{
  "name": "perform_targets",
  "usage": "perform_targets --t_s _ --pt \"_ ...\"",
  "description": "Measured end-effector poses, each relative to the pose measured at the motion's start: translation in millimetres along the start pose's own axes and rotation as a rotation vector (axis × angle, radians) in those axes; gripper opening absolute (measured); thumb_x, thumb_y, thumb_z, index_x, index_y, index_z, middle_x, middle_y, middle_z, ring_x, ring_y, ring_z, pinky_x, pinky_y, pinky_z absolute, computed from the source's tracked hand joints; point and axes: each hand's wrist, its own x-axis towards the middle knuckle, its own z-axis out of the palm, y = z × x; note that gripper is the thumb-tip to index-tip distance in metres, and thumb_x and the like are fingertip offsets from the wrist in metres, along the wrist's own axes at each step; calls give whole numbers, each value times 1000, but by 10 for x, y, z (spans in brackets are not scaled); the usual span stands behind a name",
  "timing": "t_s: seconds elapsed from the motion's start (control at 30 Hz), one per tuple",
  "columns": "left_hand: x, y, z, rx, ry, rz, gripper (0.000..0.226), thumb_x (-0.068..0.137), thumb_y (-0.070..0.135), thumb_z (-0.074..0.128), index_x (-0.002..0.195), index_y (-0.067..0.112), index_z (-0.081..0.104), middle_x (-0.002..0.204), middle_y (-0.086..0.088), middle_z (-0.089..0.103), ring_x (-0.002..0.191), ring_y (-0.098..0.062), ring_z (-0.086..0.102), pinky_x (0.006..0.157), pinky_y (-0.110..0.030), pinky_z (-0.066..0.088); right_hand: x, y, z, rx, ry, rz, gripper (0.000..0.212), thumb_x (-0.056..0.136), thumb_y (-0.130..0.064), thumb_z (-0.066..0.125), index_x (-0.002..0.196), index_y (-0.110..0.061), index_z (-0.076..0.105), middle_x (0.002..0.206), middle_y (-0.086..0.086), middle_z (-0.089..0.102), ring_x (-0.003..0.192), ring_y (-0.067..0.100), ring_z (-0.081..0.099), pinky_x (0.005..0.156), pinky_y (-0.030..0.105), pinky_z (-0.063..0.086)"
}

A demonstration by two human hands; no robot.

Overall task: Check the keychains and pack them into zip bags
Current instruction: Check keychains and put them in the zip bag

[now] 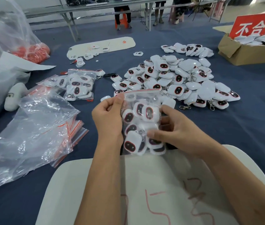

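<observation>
At the top of the frame, seated people (pixel 122 15) behind the far tables are cut off above the legs. The red sign (pixel 258 25) at upper right runs off the right edge, its last character incomplete. The cardboard box (pixel 242 53) beneath it is likewise cropped. At upper left, red items inside a large plastic bag (pixel 29 51) blur behind the film. Red writing on the white sheet (pixel 161 200) at the bottom is smeared and partly covered by the forearms.
</observation>
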Motion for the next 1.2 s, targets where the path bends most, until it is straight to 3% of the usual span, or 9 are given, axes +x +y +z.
perform_targets --t_s 0.27,0.4,0.53,0.63,0.73,0.8,0.9,1.0,1.2 --pt "85 187 -299 319 -8 -87 49 77 71 65 89 24 66 86 2 74 80 -13 69 77 -41 57 474 -144 483 212 238 -12 38 91 -11 79 125 -16 64 104 7 81 97 25 79 86 42 63" --pt "270 338 -356 434 111 74 48 81 57 73 106 18 65 108 -3 71 99 -24 70 92 -51 58 1087 -382 784 272 272 -18 35 95 -3 73 128 -7 62 112 12 78 103 26 77 95 54 60" --pt "653 644 -421 316 345 180 37 95 44 71 118 17 57 95 12 58 89 -11 62 92 -32 54 1635 -631 1033 478 246 -2 63 100 -16 72 153 -9 39 122 7 69 116 24 69 107 51 54" --pt "798 716 -741 635 436 221 34 97 37 65 121 15 58 99 7 59 104 -21 59 89 -30 44 1749 -570 1217 196 239 82 80 98 -32 72 161 -17 26 125 -9 54 121 14 56 108 36 48" --pt "739 563 -1038 1245 256 60 35 91 25 64 125 19 62 132 -9 60 128 -35 50 101 -39 40 1575 -345 1369 -234 324 53 39 97 -19 68 134 -15 58 110 -10 58 109 14 62 87 27 52" --pt "648 461 -1086 1322 178 -76 44 89 20 64 133 20 60 141 -14 54 134 -39 42 103 -41 38 1424 -237 1478 -370 336 -23 12 96 -13 64 105 -15 71 97 -4 69 95 18 67 83 31 57" --pt "548 416 -1049 1050 230 5 43 88 8 61 130 13 63 136 -12 61 130 -34 51 107 -38 40 1201 -213 1698 -607 198 -90 14 94 -21 64 82 -14 66 91 9 73 88 29 67 79 39 53" --pt "463 418 -1040 968 298 45 43 86 5 63 129 10 64 133 -11 64 125 -31 56 96 -30 40 1087 -235 1864 -801 73 -96 9 90 -17 60 88 -16 51 104 15 64 100 36 58 73 36 36" --pt "284 432 -974 1143 363 154 19 83 4 67 94 18 76 92 -5 70 100 -34 65 73 -33 41 1011 -211 1689 -266 173 39 26 89 -7 65 114 -13 66 94 -3 72 95 20 69 92 39 55"
